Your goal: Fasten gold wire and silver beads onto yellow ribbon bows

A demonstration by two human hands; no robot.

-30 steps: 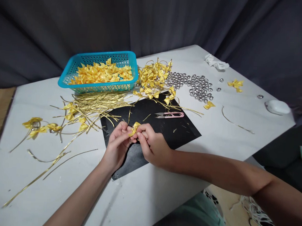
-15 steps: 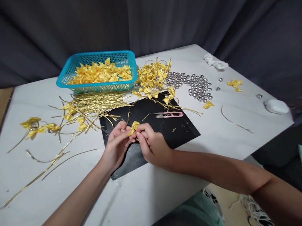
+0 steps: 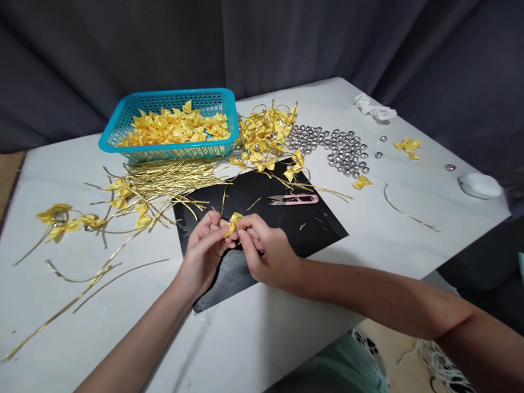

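Over the black mat, both hands pinch one small yellow ribbon bow. My left hand grips its left side between thumb and fingers. From the right, my right hand holds the bow's other side, fingertips pressed together. A thin gold cord rises beside the left fingers; its lower end is hidden by the hand. Pink-handled thread snips lie on the mat just beyond my right hand.
A blue basket of yellow bows stands at the back. Before it lies a heap of gold cords. Finished-looking bows with cords and silver beads lie to its right. A white oval object sits near the right edge.
Both hands stay in nearly the same place, with the bow still between them. The right fingers and the bow have shifted very slightly.
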